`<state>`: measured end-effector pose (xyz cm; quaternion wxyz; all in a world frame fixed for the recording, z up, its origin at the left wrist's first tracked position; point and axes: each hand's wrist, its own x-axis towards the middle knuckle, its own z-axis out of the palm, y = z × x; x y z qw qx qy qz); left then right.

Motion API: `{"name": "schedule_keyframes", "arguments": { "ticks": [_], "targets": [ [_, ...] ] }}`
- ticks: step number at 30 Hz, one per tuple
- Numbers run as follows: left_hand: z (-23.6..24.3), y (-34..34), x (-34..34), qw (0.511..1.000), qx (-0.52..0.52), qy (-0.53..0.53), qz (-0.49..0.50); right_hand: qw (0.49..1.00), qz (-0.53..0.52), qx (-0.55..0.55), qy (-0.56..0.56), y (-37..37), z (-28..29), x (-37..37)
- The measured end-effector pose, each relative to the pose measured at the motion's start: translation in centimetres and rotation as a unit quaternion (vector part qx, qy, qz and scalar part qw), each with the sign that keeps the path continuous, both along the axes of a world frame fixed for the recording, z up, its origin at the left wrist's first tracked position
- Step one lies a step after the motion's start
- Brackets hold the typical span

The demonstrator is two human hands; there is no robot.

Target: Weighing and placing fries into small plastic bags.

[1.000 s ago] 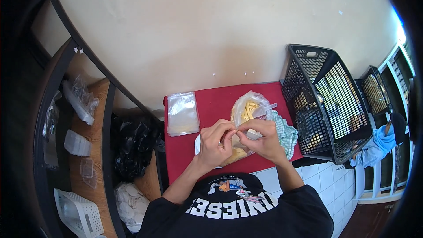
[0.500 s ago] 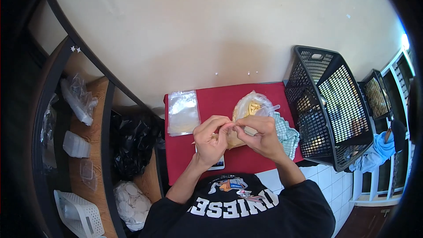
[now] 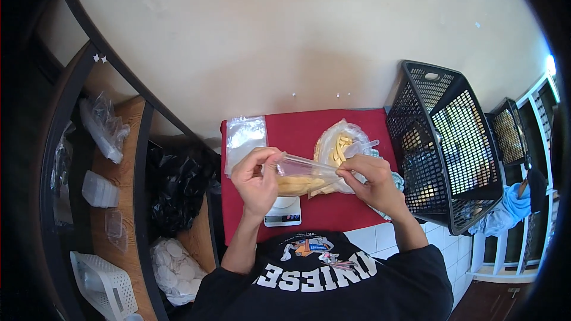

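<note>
My left hand (image 3: 257,179) and my right hand (image 3: 370,183) each pinch one end of a small clear plastic bag (image 3: 304,176) partly filled with yellow chips, stretched flat between them above a small white scale (image 3: 284,210). The scale sits near the front edge of a red table (image 3: 297,134). Behind my right hand lies a large open clear bag of yellow chips (image 3: 339,145) with a clear plastic scoop (image 3: 364,147) sticking out of it.
A stack of empty clear bags (image 3: 244,138) lies at the table's back left. A tall black laundry basket (image 3: 445,142) stands to the right. On the left are wooden shelves (image 3: 122,190) with plastic containers, black bags (image 3: 178,187) and a white basket (image 3: 101,285).
My hands were close together at the small bag's top. They have drawn apart sideways, left hand leftward and right hand rightward, stretching the bag between them.
</note>
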<state>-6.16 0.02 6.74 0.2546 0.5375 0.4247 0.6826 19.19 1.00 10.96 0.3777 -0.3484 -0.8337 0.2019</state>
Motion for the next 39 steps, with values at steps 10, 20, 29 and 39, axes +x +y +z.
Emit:
{"name": "schedule_keyframes", "arguments": {
  "ticks": [10, 20, 29, 39],
  "targets": [
    [-1.8, 1.1, -2.3, 0.978, -0.068, -0.055, -0.190, 0.998, -0.039, -0.048, 0.027, -0.3, 0.1, 1.4],
    [-9.8, 5.1, -3.6, 0.977, -0.208, 0.054, -0.014, 0.875, -0.413, 0.078, 0.240, 2.1, 2.5, 10.0],
    [-23.5, 4.6, -6.8, 0.820, -0.266, 0.494, 0.114, 0.804, -0.560, 0.116, 0.161, -0.3, 4.8, 14.6],
    [-23.1, 5.4, -5.4, 0.841, -0.280, 0.458, 0.058, 0.911, -0.376, -0.126, 0.117, -2.3, -3.8, 8.8]
  ]
}}
